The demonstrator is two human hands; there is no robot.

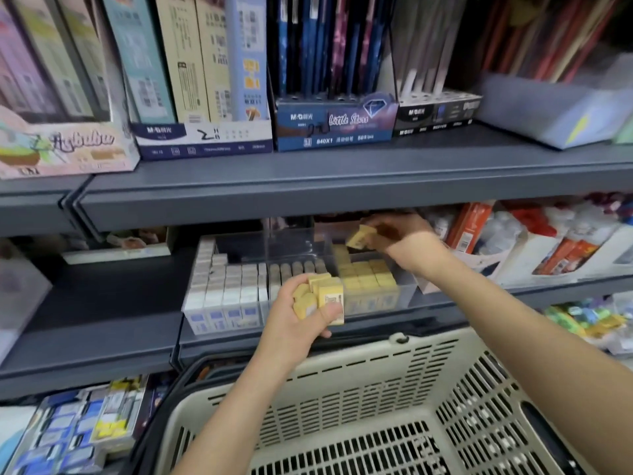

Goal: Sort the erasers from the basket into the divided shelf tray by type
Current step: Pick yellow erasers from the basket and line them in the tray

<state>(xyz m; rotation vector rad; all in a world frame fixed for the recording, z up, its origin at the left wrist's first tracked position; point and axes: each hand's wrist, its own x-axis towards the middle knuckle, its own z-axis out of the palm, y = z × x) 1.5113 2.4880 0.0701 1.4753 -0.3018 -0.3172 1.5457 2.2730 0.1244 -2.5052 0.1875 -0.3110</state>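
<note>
At the right end of the divided tray (291, 240) on the shelf (137, 303), the right hand (400, 241) is pinching a yellow eraser (359, 236) in its fingers over the compartment stacked with matching yellow ones. The left hand (301, 320) is gripping a bunch of erasers (325, 294) at the tray's front edge, probably as supply, above the basket (376, 389).

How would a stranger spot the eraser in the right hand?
On the grey metal shelf sits a clear plastic divided tray. Over its right compartment, the right hand pinches a yellow block eraser, alone raised above the stacked yellow ones.
</note>
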